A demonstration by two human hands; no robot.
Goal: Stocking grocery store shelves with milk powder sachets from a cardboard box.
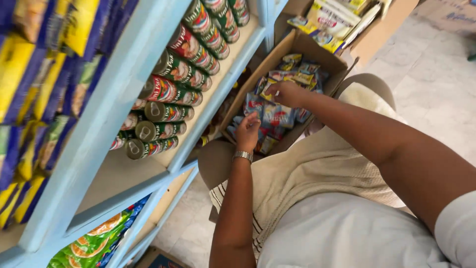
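Both hands are reaching into the open brown cardboard box point(297, 44) of small blue and yellow foil packets point(277, 116). The left hand point(247, 131) is pinching 1 packet; the right hand point(286, 93) is curling over others, its grasp unclear. The sorting step seems underway; lifting cleanly likely needs a firmer pinch.

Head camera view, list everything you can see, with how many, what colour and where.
Cardboard box: one, brown, open, beside the shelf.
Small packets: many, mostly blue with yellow and red, inside the box.
Second box: one, brown, top right, holding yellow and white packs.
Cans: many, red and green, lying in rows on the shelf.
Shelf unit: one, light blue, left.
Bags: many, yellow and blue, far left.
Green bags: a few, bottom shelf.
Floor: pale tiles, right.
Wristwatch: one, silver, left wrist.
Left hand: on the packets.
Right hand: in the box, touching packets.
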